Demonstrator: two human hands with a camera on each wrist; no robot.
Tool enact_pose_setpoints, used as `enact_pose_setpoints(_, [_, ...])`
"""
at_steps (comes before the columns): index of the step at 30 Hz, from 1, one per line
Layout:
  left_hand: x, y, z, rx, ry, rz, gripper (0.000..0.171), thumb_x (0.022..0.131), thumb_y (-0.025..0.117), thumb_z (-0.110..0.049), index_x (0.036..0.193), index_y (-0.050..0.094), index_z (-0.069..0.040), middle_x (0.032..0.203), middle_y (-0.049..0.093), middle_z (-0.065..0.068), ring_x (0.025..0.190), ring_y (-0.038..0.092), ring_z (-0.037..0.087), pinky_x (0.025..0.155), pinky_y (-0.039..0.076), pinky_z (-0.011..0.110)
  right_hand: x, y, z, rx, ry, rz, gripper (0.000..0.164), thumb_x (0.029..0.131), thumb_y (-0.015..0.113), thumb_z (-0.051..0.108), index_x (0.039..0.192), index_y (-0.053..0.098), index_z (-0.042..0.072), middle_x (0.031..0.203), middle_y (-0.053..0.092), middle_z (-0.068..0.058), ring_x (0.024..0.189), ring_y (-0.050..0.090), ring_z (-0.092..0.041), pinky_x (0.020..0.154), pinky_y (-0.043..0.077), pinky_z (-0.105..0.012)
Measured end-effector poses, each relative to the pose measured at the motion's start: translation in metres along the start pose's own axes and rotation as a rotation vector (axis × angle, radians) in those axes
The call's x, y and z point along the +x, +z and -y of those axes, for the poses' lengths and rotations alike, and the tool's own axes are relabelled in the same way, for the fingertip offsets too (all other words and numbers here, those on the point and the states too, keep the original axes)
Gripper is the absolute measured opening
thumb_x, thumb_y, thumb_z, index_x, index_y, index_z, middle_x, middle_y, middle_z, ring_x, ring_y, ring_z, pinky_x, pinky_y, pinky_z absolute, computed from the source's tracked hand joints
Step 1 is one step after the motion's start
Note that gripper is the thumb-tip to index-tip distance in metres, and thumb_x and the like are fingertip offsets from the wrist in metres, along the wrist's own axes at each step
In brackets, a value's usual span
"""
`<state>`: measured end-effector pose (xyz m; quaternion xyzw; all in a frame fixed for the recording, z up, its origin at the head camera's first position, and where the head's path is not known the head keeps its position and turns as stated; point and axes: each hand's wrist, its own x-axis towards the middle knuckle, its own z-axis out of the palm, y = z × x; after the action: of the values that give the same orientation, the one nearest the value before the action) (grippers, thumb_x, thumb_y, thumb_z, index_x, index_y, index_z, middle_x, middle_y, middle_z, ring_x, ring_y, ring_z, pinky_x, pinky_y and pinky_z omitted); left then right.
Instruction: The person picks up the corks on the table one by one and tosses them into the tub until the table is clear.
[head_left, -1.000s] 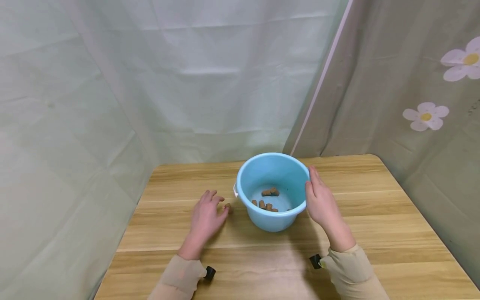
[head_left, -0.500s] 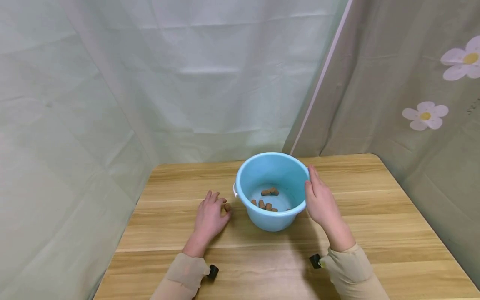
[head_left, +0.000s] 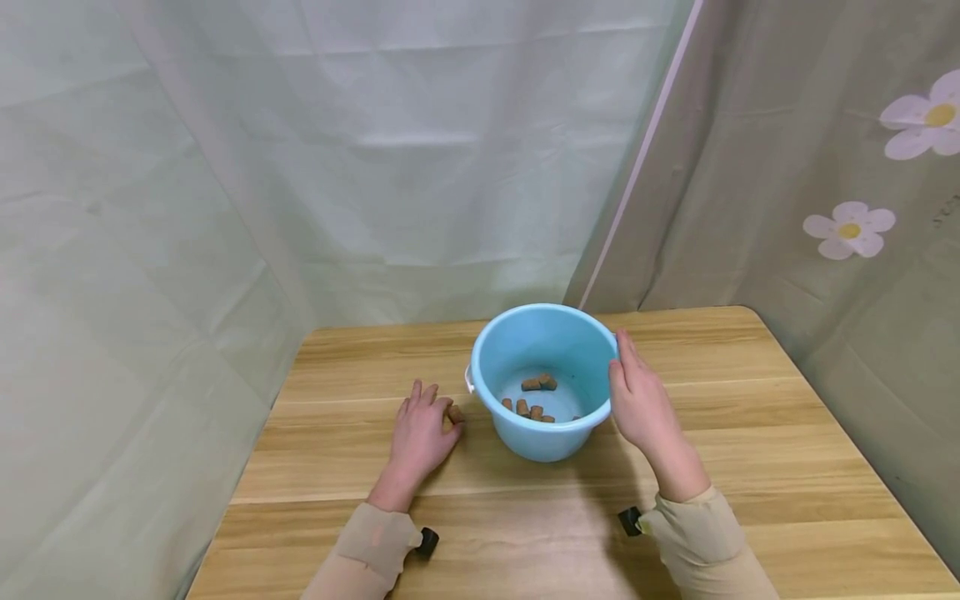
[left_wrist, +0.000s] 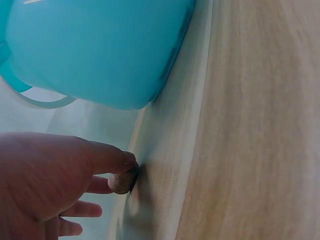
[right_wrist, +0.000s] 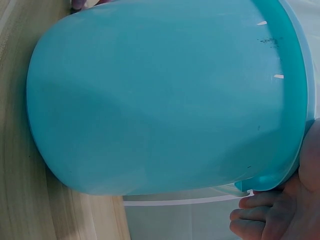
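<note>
A light blue bucket point(head_left: 542, 440) stands on the wooden table, with several brown corks point(head_left: 523, 407) on its floor. To the left of it, my left hand point(head_left: 422, 431) pinches another small brown cork point(head_left: 455, 413) at the tabletop between thumb and index finger; the left wrist view shows this cork point(left_wrist: 123, 182) at the fingertips, with the other fingers extended below. At the bucket's right side my right hand point(head_left: 643, 407) holds the rim. In the right wrist view, its fingers point(right_wrist: 252, 215) lie under the lip near the handle mount, and its thumb is at the rim.
The wooden table point(head_left: 750, 433) reaches back to hanging pale curtains point(head_left: 420, 183), with flower prints on the right one. A white handle point(head_left: 469, 380) hangs at the bucket's left side. Black wrist devices point(head_left: 427, 543) sit on both sleeves.
My left hand has moved slightly right, and its thumb and index finger have closed around the cork beside the bucket. The right hand and bucket stay in place.
</note>
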<state>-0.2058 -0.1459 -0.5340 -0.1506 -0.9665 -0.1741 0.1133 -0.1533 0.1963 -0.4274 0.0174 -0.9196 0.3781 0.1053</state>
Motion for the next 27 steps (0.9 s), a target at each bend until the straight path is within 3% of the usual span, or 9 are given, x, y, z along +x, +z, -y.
enact_pose_setpoints(6, [0.0014,0.0043,0.0011,-0.009,-0.012,0.005,0.033,0.089,0.084,-0.025,0.112,0.079,-0.002,0.145,0.061,0.030,0.151,0.033,0.058,0.118,0.035,0.071,0.0001,-0.0002,-0.0001,-0.003,0.008,0.002,0.061,0.117,0.031,0.027,0.169,0.018,-0.003,0.175,0.020,-0.023,0.160,0.022,-0.041,0.128,0.023,-0.060])
enact_pose_setpoints(13, [0.0007,0.0049,-0.0004,-0.033,-0.002,-0.007,0.017,0.087,0.086,-0.021,0.092,0.075,-0.009,0.141,0.063,0.030,0.150,0.034,0.059,0.120,0.034,0.070,-0.0005,0.0007,-0.0003,-0.004,0.006,0.000,0.060,0.117,0.032,0.025,0.168,0.019,-0.004,0.174,0.020,-0.023,0.160,0.022,-0.041,0.128,0.022,-0.060])
enact_pose_setpoints(18, [0.0012,0.0053,-0.0002,-0.046,0.004,-0.014,0.016,0.086,0.086,-0.018,0.083,0.071,-0.013,0.139,0.064,0.029,0.149,0.035,0.060,0.120,0.033,0.070,-0.0002,0.0007,-0.0003,-0.003,0.001,-0.002,0.060,0.117,0.032,0.025,0.168,0.019,-0.004,0.174,0.020,-0.023,0.160,0.022,-0.041,0.128,0.022,-0.060])
enact_pose_setpoints(27, [0.0028,0.0007,0.0024,-0.058,0.002,-0.022,0.016,0.087,0.086,-0.019,0.082,0.071,-0.014,0.139,0.065,0.030,0.147,0.038,0.060,0.118,0.034,0.073,-0.0001,0.0006,-0.0006,0.000,-0.002,-0.007,0.060,0.117,0.033,0.024,0.168,0.019,-0.005,0.174,0.021,-0.023,0.160,0.023,-0.041,0.128,0.023,-0.059])
